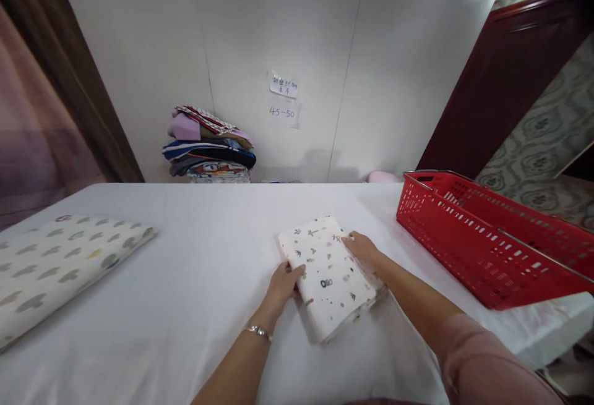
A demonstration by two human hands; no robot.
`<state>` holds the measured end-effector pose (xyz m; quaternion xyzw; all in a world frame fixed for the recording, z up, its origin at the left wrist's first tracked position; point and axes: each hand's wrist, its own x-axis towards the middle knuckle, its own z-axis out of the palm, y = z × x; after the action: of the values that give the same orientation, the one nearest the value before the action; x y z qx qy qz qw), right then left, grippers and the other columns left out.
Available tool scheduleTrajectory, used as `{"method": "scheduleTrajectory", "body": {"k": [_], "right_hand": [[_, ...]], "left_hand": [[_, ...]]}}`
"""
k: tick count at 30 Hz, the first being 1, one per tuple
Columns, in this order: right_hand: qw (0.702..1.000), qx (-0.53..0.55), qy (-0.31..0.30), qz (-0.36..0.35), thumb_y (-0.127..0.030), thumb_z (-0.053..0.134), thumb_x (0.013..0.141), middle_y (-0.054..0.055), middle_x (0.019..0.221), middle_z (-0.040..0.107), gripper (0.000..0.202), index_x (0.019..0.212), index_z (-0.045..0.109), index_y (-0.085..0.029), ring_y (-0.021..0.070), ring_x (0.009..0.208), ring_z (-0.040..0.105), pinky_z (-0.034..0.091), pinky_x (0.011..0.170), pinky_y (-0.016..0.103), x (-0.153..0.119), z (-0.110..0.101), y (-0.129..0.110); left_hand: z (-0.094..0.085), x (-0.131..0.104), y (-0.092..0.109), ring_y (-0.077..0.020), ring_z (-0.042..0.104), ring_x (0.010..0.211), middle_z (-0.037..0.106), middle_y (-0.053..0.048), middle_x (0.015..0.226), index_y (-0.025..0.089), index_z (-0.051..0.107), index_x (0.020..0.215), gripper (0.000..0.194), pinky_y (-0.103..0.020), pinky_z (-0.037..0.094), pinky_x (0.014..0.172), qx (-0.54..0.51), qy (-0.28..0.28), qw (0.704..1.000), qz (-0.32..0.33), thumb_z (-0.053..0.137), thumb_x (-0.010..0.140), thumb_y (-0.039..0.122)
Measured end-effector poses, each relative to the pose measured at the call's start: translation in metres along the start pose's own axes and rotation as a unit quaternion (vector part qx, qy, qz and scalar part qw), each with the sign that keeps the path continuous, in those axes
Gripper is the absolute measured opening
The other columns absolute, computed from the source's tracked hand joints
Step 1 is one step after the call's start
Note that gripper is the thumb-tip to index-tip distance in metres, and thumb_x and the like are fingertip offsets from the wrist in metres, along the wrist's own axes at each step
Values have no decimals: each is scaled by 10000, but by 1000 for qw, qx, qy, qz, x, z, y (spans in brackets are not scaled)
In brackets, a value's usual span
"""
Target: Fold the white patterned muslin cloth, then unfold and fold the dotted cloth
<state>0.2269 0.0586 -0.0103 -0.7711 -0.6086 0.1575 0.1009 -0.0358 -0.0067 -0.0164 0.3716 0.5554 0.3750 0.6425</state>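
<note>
A folded white cloth [327,290] with small dark printed shapes lies turned at an angle on the white-covered table [185,256]. My left hand [285,284] grips its left edge, thumb on top and fingers tucked beneath. At the far right edge of the cloth, my right hand [362,247] closes on the fabric with its fingertips; the underside of that grip is hidden. The folded layers show along the cloth's near right corner.
To the left lies a larger folded cloth [55,256] with grey cloud-like prints. A red plastic basket [464,244] with wire handles stands at the right. Behind the table, against the white wall, rises a stack of folded fabrics [208,148]. Paper notes [284,85] are on the wall.
</note>
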Motion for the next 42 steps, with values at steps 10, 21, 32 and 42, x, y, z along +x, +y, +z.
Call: {"method": "scheduleTrajectory", "body": {"k": [10, 21, 32, 42], "right_hand": [[1000, -19, -1, -20, -525, 355, 863, 128, 1006, 654, 459, 932, 612, -151, 236, 918, 594, 380, 729, 282, -31, 1, 20], [998, -53, -9, -30, -496, 358, 879, 153, 1039, 643, 435, 955, 600, -143, 250, 964, 581, 377, 750, 293, -28, -1, 16], [999, -23, -19, -12, -534, 432, 827, 136, 996, 665, 462, 907, 650, -135, 250, 958, 594, 399, 751, 280, -15, -11, 14], [998, 50, -23, -15, -453, 492, 801, 125, 975, 666, 376, 872, 661, -125, 248, 921, 600, 416, 747, 288, 0, -4, 1]], "left_hand": [[-1, 5, -4, -207, 649, 711, 662, -139, 975, 138, 529, 1040, 402, -273, 523, 506, -2, -3, 1000, 4, 675, 705, 305], [2, -4, 2, -198, 639, 699, 650, -144, 1004, 132, 487, 1101, 419, -275, 532, 509, 18, 15, 1000, 10, 637, 741, 285], [2, 0, -2, -195, 637, 663, 650, -152, 990, 118, 475, 1141, 498, -308, 538, 529, 5, 10, 1000, 23, 664, 715, 295], [0, 0, -2, -209, 646, 684, 650, -164, 987, 112, 478, 1126, 462, -325, 542, 548, -23, -7, 1000, 14, 646, 733, 287]]}}
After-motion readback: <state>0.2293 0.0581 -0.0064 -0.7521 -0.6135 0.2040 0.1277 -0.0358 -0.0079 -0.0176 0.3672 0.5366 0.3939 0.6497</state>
